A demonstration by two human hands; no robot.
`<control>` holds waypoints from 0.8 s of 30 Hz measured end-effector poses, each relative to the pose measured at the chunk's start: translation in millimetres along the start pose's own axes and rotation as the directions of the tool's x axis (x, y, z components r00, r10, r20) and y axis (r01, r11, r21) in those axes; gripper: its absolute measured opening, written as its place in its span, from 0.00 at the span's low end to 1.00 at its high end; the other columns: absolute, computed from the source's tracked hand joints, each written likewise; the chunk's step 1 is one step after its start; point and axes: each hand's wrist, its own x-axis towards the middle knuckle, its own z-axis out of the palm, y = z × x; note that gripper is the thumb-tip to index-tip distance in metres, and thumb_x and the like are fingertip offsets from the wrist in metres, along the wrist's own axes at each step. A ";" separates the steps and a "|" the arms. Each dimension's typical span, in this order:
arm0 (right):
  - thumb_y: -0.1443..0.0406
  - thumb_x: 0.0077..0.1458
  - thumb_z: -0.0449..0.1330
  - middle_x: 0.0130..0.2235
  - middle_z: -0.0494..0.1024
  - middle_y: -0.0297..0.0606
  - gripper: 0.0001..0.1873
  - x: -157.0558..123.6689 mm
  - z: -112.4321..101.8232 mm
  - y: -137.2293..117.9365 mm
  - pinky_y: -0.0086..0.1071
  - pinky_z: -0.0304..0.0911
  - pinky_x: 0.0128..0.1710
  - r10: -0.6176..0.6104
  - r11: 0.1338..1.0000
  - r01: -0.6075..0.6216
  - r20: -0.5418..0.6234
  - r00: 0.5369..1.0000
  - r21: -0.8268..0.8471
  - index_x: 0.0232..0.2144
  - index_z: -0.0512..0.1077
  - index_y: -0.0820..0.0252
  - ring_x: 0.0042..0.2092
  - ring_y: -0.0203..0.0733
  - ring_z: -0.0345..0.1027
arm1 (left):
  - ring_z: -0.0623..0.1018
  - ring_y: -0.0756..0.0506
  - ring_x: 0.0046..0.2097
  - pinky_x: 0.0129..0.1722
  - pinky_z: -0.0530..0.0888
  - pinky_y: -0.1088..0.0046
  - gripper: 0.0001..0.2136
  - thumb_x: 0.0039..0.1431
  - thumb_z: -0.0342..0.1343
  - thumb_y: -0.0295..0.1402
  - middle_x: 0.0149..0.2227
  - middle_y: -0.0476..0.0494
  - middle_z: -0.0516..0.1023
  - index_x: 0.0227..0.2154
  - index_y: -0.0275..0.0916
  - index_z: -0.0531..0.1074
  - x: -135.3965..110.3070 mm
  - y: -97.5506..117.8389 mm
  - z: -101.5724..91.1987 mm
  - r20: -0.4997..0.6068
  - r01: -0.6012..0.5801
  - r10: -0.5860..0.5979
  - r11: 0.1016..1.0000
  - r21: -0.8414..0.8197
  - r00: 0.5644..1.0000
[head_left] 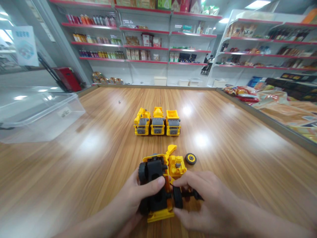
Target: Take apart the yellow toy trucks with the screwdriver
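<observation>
My left hand (135, 198) is closed round a yellow and black toy construction truck (160, 180) turned underside up, its thumb across the black chassis. My right hand (205, 205) pinches a black wheel (177, 197) at the truck's right side. A loose wheel with a yellow hub (191, 158) lies on the wooden table (99, 148) just beyond the truck. Farther back, three small yellow toy trucks (157, 122) stand side by side in a row.
A clear plastic storage bin (37, 112) sits at the left of the table. Packaged goods (279, 102) lie along the right edge. Store shelves (148, 43) with products line the back and right walls. A red object (68, 79) stands at back left.
</observation>
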 end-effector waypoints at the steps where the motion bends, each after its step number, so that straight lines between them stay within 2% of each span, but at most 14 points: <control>1: 0.69 0.44 0.66 0.29 0.76 0.30 0.14 0.6 0.2 0.4 0.25 0.62 0.26 -0.001 1.000 0.001 -0.001 1.000 -0.007 0.36 0.69 0.59 0.27 0.34 0.70 | 0.81 0.36 0.48 0.45 0.77 0.61 0.16 0.56 0.64 0.31 0.46 0.34 0.82 0.47 0.37 0.71 -0.1 1.0 -0.1 -0.015 0.016 -0.016 1.000 0.006 1.000; 5: 0.67 0.49 0.64 0.28 0.76 0.30 0.12 7.0 -10.6 4.6 0.26 0.62 0.27 -0.032 0.995 0.030 -0.012 0.999 -0.097 0.37 0.70 0.59 0.27 0.34 0.70 | 0.82 0.38 0.46 0.45 0.76 0.63 0.17 0.56 0.64 0.31 0.45 0.35 0.83 0.48 0.37 0.71 -0.5 3.4 0.5 -0.080 0.033 -0.033 0.999 0.001 0.996; 8: 0.64 0.52 0.62 0.29 0.77 0.33 0.09 14.8 -31.0 14.7 0.28 0.60 0.27 0.053 0.951 -0.054 -0.013 0.999 -0.304 0.37 0.70 0.59 0.28 0.37 0.71 | 0.83 0.39 0.44 0.45 0.76 0.65 0.17 0.56 0.65 0.33 0.42 0.35 0.84 0.47 0.36 0.71 -1.8 4.6 2.9 -0.137 0.040 -0.039 0.999 0.001 0.990; 9: 0.63 0.53 0.61 0.29 0.77 0.34 0.08 17.3 -38.8 19.5 0.29 0.60 0.28 0.133 0.907 -0.119 0.007 0.991 -0.404 0.37 0.71 0.59 0.29 0.38 0.71 | 0.83 0.39 0.43 0.44 0.76 0.65 0.17 0.55 0.65 0.34 0.41 0.35 0.84 0.46 0.35 0.71 -2.4 5.2 4.1 -0.154 0.044 -0.042 0.999 0.013 0.987; 11: 0.62 0.55 0.60 0.30 0.78 0.37 0.07 21.1 -53.1 29.8 0.32 0.58 0.27 0.297 0.762 -0.222 0.024 0.955 -0.609 0.37 0.71 0.59 0.30 0.42 0.72 | 0.83 0.38 0.42 0.43 0.76 0.64 0.17 0.55 0.65 0.35 0.39 0.34 0.84 0.44 0.35 0.71 -3.7 6.2 6.2 -0.170 0.040 -0.034 0.999 0.030 0.985; 13: 0.62 0.55 0.59 0.29 0.79 0.40 0.06 22.8 -63.8 39.4 0.33 0.53 0.25 0.443 0.595 -0.256 0.045 0.896 -0.762 0.34 0.72 0.58 0.30 0.47 0.74 | 0.83 0.37 0.42 0.43 0.76 0.63 0.17 0.54 0.66 0.34 0.38 0.35 0.84 0.44 0.35 0.71 -4.2 6.7 7.4 -0.181 0.029 -0.024 0.999 0.026 0.983; 15: 0.62 0.54 0.60 0.28 0.79 0.42 0.06 22.8 -69.7 46.0 0.33 0.49 0.23 0.525 0.505 -0.248 0.066 0.849 -0.827 0.30 0.72 0.58 0.29 0.50 0.75 | 0.83 0.36 0.43 0.43 0.76 0.63 0.18 0.53 0.66 0.33 0.37 0.36 0.85 0.45 0.35 0.70 -3.9 6.3 7.1 -0.194 0.029 -0.024 0.999 0.021 0.981; 17: 0.62 0.54 0.61 0.28 0.80 0.42 0.06 22.2 -71.3 48.9 0.32 0.48 0.23 0.546 0.495 -0.239 0.086 0.833 -0.835 0.28 0.73 0.58 0.30 0.51 0.75 | 0.83 0.36 0.42 0.42 0.75 0.64 0.20 0.53 0.67 0.33 0.36 0.36 0.85 0.47 0.35 0.70 -2.9 5.5 5.9 -0.195 0.024 -0.019 0.999 0.024 0.981; 24: 0.58 0.58 0.61 0.34 0.81 0.39 0.08 19.7 -61.9 45.4 0.34 0.57 0.29 0.512 0.580 -0.201 0.162 0.844 -0.789 0.35 0.74 0.56 0.36 0.50 0.77 | 0.83 0.39 0.40 0.44 0.75 0.62 0.18 0.57 0.63 0.34 0.38 0.35 0.85 0.48 0.33 0.68 -3.3 7.1 6.4 -0.193 0.041 -0.024 0.996 0.082 0.981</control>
